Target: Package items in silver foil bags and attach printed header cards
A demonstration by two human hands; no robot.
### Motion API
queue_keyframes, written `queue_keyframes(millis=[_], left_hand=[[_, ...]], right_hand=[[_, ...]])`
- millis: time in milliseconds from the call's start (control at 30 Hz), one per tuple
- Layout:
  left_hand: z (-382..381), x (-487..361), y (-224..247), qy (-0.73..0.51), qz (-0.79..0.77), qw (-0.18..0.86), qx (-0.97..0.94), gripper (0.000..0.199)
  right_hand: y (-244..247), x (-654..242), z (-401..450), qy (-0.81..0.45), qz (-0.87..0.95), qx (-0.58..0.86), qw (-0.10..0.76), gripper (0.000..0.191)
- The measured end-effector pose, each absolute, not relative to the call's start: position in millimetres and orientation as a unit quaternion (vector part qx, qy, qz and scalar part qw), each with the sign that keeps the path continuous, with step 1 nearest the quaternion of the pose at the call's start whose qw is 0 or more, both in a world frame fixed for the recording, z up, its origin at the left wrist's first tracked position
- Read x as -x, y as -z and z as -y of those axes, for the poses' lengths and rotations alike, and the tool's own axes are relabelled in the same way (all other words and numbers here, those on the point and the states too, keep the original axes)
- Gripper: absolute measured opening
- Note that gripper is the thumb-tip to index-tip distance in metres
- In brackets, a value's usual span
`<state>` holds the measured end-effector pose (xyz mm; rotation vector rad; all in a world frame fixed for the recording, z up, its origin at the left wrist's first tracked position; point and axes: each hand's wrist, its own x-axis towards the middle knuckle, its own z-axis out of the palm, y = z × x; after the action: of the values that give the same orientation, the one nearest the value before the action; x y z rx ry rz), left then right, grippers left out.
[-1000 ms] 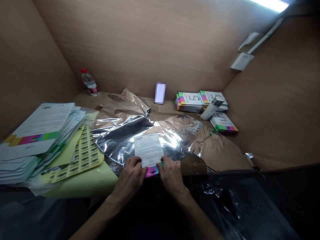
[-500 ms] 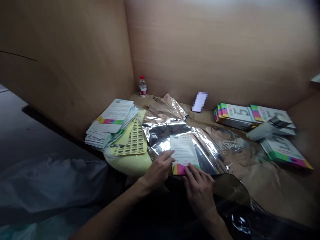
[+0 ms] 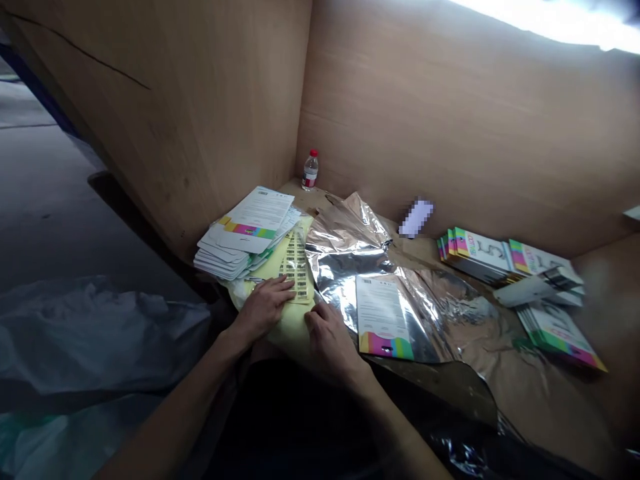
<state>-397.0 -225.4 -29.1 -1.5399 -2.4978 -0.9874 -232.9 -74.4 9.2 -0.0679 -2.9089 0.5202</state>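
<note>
**Work state.** One white printed card with a rainbow-striped lower band (image 3: 383, 317) lies flat on the near part of the crumpled silver-and-copper foil sheet (image 3: 350, 247), the reference point for all locations below. A thick, fanned stack of similar white printed cards (image 3: 245, 240) stands left of the foil sheet. Further multicoloured printed cards marked with a large numeral 5 (image 3: 475, 257) are stacked well beyond its right side. The barcode sheet shows many labels in place; how many have been removed cannot be determined.

**Hands.** Both hands are at the near left edge of the foil sheet. The left hand (image 3: 265, 308) rests palm-down with its fingers extended and released, partly on the yellow sheet of black barcode labels (image 3: 296, 267). That sheet lies just left of the foil sheet, under the edge of the card stack. The right hand (image 3: 330, 343) rests just beside the left, its fingers slightly curved but not clenched, on a pale yellow backing sheet (image 3: 293, 330). Neither hand shows a grasp.

**Surface and room.** Bare wooden bench top (image 3: 420, 250) shows beyond the foil sheet. A clear plastic water bottle with a red cap (image 3: 310, 170) stands in the corner beyond it, against tan wooden wall panels (image 3: 425, 113). Loose translucent plastic sheeting (image 3: 100, 333) lies left of it, below bench level.
</note>
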Motion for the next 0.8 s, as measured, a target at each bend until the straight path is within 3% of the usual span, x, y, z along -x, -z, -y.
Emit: queue_keyframes(millis=[500,800], left_hand=[[226.5,394.6,31.9,0.338,0.804,0.029,0.488,0.040],[226.1,394.5,29.7,0.354,0.802,0.015,0.480,0.040]], right_hand=[[-19.5,244.4,64.9,-0.240,0.967,0.003,0.090,0.017],[-17.0,238.3,65.0,-0.200,0.974,-0.038,0.096,0.017]])
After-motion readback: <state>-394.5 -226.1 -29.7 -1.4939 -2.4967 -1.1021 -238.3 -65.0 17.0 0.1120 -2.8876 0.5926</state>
